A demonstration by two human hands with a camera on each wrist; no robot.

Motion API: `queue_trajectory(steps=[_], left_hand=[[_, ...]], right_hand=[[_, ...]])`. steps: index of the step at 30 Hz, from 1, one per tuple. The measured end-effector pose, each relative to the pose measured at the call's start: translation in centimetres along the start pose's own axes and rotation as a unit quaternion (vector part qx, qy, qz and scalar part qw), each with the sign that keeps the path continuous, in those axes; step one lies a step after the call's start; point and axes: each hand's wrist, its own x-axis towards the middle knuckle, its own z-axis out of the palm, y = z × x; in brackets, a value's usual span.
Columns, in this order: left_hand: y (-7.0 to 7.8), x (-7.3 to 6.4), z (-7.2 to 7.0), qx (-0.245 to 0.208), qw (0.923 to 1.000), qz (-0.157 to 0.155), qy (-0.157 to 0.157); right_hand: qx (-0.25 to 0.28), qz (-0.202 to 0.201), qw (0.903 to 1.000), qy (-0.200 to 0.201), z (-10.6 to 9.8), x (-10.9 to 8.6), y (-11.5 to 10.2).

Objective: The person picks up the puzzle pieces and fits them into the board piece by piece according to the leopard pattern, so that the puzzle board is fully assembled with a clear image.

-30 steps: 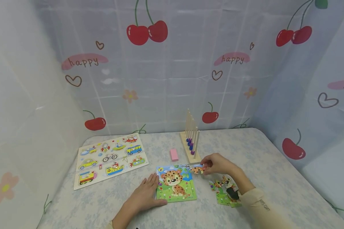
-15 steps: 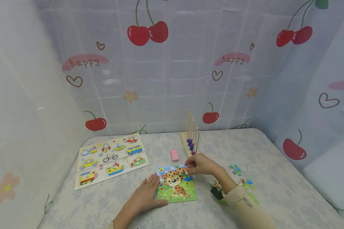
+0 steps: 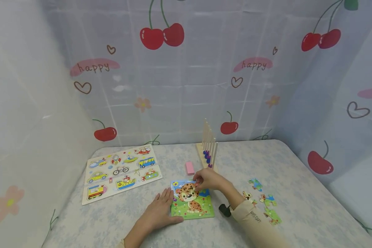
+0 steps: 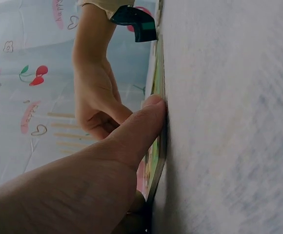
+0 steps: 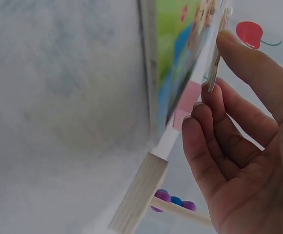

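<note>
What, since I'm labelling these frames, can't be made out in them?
Held piece: face mostly covered by the right hand in the head view; edge-on in the right wrist view.
Loose pieces: any behind the right sleeve are hidden, head view.
Left hand: other fingers mostly hidden behind hand and thumb, left wrist view.
Puzzle board: lower-right marking too small to read, head view.

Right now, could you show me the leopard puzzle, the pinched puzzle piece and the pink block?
Leopard puzzle (image 3: 194,206): head view, on the leopard's body.
Pinched puzzle piece (image 5: 214,68): right wrist view, on its thin edge.
Pink block (image 3: 189,167): head view, on its top face.
</note>
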Motion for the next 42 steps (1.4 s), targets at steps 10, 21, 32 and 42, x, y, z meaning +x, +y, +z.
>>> queue_trajectory(steps=[10, 21, 32, 42], left_hand=[[-0.13, 0.13, 0.25, 0.003, 1.0, -0.002, -0.003], [-0.1, 0.13, 0.22, 0.003, 1.0, -0.002, -0.006], [-0.26, 0.25, 0.12, 0.005, 1.0, 0.001, -0.006], [-0.29, 0.28, 0.27, 0.002, 1.0, 0.001, -0.002]], right_hand=[[-0.011, 0.006, 0.9999, 0.004, 0.73, 0.36, 0.14], [-0.002, 0.014, 0.9997, -0.019, 0.94, 0.62, -0.26], [-0.012, 0.019, 0.9995, -0.023, 0.85, 0.91, -0.35], [-0.029, 0.035, 0.9989, -0.014, 0.97, 1.0, -0.67]])
